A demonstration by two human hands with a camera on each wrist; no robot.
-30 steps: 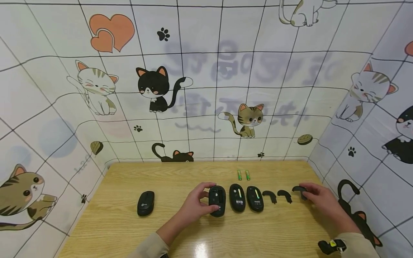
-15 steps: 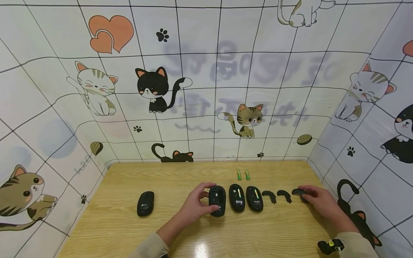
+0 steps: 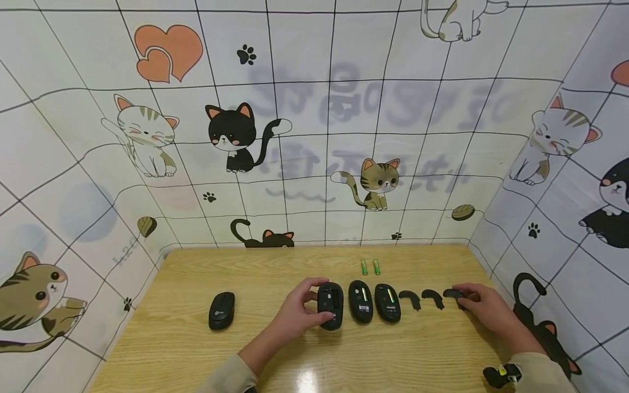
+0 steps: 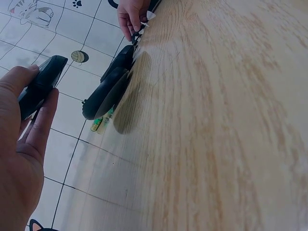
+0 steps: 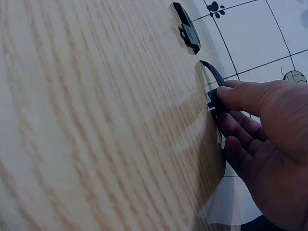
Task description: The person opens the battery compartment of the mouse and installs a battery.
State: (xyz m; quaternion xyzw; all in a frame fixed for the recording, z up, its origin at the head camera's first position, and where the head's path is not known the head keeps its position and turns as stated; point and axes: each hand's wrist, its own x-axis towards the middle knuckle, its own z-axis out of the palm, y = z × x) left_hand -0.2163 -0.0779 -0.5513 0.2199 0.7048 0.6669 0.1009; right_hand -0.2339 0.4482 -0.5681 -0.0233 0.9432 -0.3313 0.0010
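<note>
My left hand point(image 3: 296, 310) holds a black computer mouse point(image 3: 330, 301) by its sides, underside up, with its battery slot uncovered and no battery showing in it. In the left wrist view this mouse point(image 4: 44, 86) is raised above the table. At the right, my right hand point(image 3: 491, 310) pinches a curved black battery cover point(image 3: 452, 293) between thumb and fingers, close over the wood. Two more upturned mice, one beside the held mouse point(image 3: 361, 309) and one further right point(image 3: 387, 310), each show a battery in the slot.
Two loose battery covers, a left one point(image 3: 410, 298) and a right one point(image 3: 433, 298), lie between the mice and my right hand. Two green batteries point(image 3: 370, 266) lie behind the mice. A black mouse point(image 3: 222, 310) rests top side up at the left of the wooden table point(image 3: 167, 338).
My right hand and the battery cover have shifted very slightly left. The left hand keeps the mouse in the same place.
</note>
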